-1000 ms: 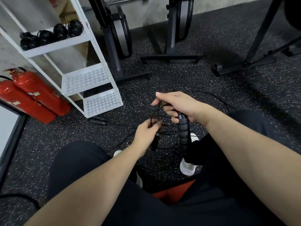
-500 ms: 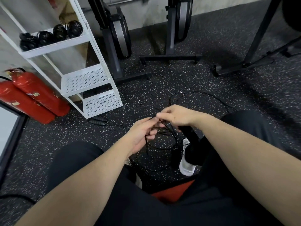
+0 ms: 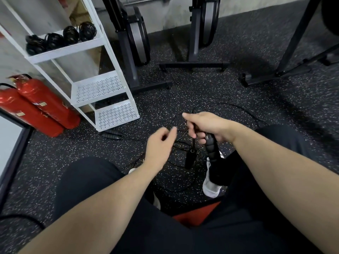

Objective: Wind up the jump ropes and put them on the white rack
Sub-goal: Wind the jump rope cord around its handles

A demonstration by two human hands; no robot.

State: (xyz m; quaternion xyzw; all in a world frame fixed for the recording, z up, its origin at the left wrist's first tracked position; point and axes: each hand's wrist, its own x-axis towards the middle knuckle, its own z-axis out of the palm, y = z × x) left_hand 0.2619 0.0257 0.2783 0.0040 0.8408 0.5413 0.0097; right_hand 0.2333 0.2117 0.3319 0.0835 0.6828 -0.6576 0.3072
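The two hands are apart again; half a second ago they met over the cord. The right hand (image 3: 207, 126) has risen a little and grips one black handle (image 3: 212, 149) of the jump rope (image 3: 190, 142), its fingers curled around the top, and some loops of cord seem gathered there too. The left hand (image 3: 161, 143) has moved back to the left; its fingers are loosely curled, and I cannot tell for sure if the thin cord passes between them. The second handle (image 3: 189, 159) hangs free below, between the hands. I judge that one more loop is just made and the left hand goes to fetch the next length, so the winding is in the middle.

Much cord lies loose on the floor (image 3: 201, 88) in front of the knees. Another rope's handles (image 3: 111, 134) lie at the foot of the white rack (image 3: 102, 88), where four wound ropes (image 3: 60, 38) already sit on the upper shelf. Two red fire extinguishers (image 3: 36, 107) lean beside the rack. The loose cord could tangle around the white shoe (image 3: 211, 186).
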